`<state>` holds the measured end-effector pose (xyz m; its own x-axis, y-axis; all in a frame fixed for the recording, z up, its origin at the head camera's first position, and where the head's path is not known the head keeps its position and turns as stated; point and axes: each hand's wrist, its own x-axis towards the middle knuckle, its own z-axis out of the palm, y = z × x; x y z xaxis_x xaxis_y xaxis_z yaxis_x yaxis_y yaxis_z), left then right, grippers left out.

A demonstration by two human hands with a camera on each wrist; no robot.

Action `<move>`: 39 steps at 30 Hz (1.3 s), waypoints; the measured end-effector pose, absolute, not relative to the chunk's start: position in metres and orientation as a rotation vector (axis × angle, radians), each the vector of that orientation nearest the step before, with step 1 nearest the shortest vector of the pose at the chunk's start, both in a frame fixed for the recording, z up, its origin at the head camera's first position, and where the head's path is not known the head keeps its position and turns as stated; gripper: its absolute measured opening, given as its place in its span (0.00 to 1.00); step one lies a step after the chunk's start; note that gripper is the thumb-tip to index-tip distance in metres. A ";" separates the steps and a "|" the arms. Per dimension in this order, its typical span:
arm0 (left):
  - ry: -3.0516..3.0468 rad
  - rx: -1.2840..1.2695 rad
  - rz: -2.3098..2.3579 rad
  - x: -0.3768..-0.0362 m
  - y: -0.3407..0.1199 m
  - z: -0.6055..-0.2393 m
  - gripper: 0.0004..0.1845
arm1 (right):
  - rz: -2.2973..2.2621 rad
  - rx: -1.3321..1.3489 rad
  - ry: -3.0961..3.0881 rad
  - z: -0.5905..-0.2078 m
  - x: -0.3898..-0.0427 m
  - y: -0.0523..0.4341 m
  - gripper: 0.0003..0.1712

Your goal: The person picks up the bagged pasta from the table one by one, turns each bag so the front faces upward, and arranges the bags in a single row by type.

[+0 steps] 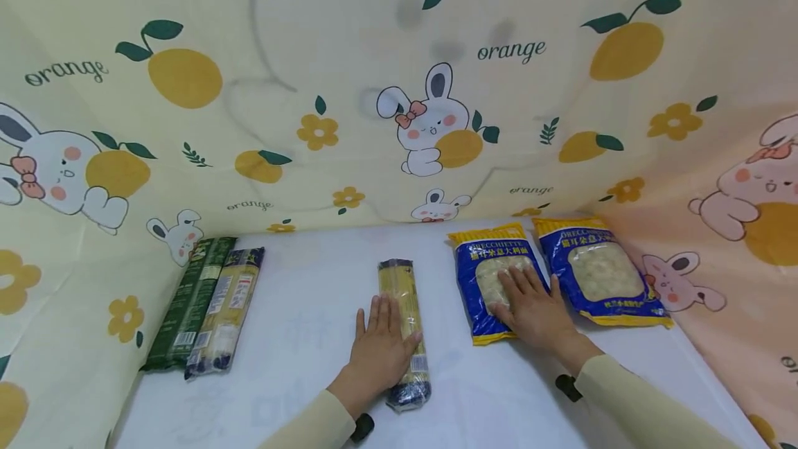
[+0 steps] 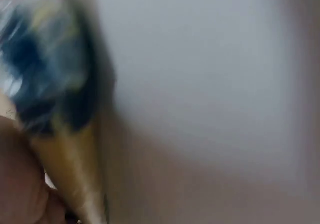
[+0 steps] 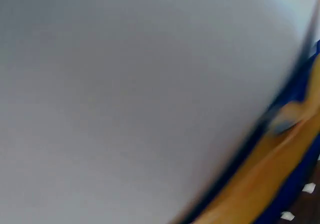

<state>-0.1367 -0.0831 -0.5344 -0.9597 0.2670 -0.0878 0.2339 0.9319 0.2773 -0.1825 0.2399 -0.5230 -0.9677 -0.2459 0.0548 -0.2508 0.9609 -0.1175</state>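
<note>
Your flat left hand [image 1: 380, 348] presses the spaghetti packet [image 1: 404, 331], your flat right hand [image 1: 530, 307] the pasta bag [image 1: 495, 283]; either could slide on the worktop [image 1: 312, 338].

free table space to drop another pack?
Widest bare patch on the white table: between the two packs at left and the spaghetti pack under the left hand. Also bare: the near edge below the right hand. Crowded: the two blue bags at right.
</note>
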 end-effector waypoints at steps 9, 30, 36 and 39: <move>3.125 0.633 0.290 -0.172 -0.114 -0.509 0.21 | 0.280 0.361 -2.700 -0.516 -0.139 0.181 0.32; 3.115 0.641 0.008 -0.274 -0.086 -0.514 0.34 | 0.240 0.634 -2.935 -0.526 -0.072 0.092 0.36; 3.086 0.632 0.010 -0.272 -0.079 -0.518 0.38 | 0.236 0.644 -2.933 -0.527 -0.071 0.095 0.35; 3.096 0.621 0.004 -0.272 -0.078 -0.518 0.39 | 0.246 0.651 -2.952 -0.527 -0.071 0.095 0.36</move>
<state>-0.2715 -0.0778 -0.5184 -0.9225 0.3856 0.0165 0.3856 0.9227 -0.0007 -0.0711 0.0949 -0.5271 -0.9023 -0.4075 0.1407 -0.4252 0.8951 -0.1341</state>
